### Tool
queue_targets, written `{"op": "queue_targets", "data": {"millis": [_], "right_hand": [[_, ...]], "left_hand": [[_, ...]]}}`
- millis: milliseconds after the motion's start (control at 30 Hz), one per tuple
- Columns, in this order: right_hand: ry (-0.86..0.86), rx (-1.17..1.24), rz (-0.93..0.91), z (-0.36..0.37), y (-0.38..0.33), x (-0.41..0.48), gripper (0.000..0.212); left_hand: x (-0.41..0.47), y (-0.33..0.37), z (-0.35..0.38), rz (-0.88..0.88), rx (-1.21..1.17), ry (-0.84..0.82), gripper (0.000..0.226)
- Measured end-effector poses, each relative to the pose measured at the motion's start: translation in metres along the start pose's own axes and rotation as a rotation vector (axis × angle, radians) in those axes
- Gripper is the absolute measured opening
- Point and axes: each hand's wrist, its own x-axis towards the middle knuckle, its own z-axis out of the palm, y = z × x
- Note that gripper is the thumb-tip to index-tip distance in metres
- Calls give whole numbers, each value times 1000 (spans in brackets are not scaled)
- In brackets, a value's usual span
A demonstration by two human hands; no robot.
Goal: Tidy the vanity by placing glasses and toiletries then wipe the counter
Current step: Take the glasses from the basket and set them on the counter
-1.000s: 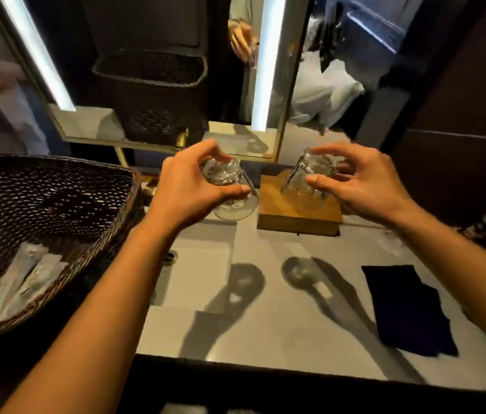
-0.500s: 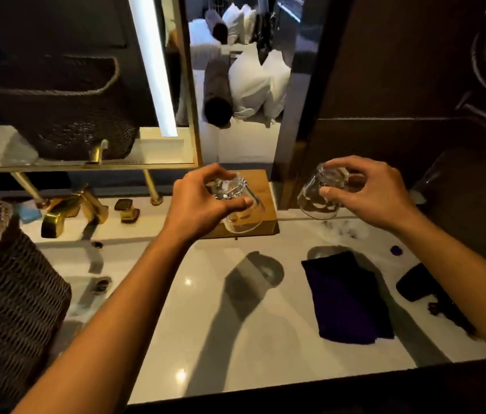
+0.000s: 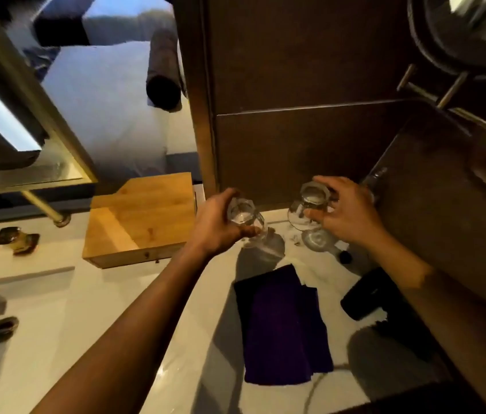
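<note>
My left hand (image 3: 218, 225) grips a clear drinking glass (image 3: 244, 218) upside down, just above the white counter (image 3: 92, 324). My right hand (image 3: 349, 216) holds a second clear glass (image 3: 307, 210), also inverted, close to the dark back wall at the counter's far right. Both glasses hover right of the wooden tray (image 3: 141, 219), which has nothing on it. A folded dark purple cloth (image 3: 283, 327) lies flat on the counter below my hands.
A black hair dryer (image 3: 367, 297) with its cord lies right of the cloth. Gold tap fittings (image 3: 12, 242) and the sink stand at the left. A lit mirror (image 3: 3, 115) hangs at the back left, a round mirror (image 3: 468, 28) at the top right.
Both hands have carried the glasses rightward, off the wooden tray, toward the counter's far right corner. My view has swung right, so the wicker basket is out of sight.
</note>
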Motion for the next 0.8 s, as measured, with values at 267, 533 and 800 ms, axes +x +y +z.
{"op": "queue_targets", "data": {"millis": [267,533,800], "right_hand": [[-96,-33,67,31,71,33,76],[-196,-57,123,62,111,47,68],[-218,-60,126,76,119,50,67]], "left_hand": [[49,-8,80,-15,89,-113,77],[67,-26,123,-79,136,-126,67],[69,-37,145,-121,141,-129,69]]}}
